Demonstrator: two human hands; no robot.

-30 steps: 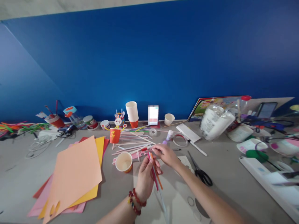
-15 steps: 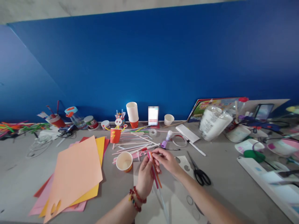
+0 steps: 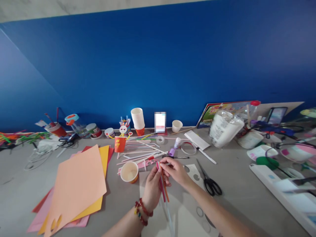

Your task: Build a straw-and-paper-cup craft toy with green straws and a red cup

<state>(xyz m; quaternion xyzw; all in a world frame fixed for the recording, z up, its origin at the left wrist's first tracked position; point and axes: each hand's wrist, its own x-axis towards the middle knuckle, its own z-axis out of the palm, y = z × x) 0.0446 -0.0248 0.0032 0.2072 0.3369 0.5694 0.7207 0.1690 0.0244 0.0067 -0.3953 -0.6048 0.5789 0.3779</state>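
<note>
The left hand [image 3: 151, 184] pinched a magenta strip [image 3: 162, 190] and an orange strip [image 3: 166, 192]; the right hand [image 3: 176, 171] pinched the latter's upper end

A deep blue panel [image 3: 158, 59] stands behind a grey tabletop [image 3: 17, 184], pale wall [image 3: 74, 7] above.

My head-worn view, aimed forward and down, bare left hand [image 3: 151, 187] and bare right hand [image 3: 176, 171] near, smooth blue panel [image 3: 158, 59] beyond
</note>
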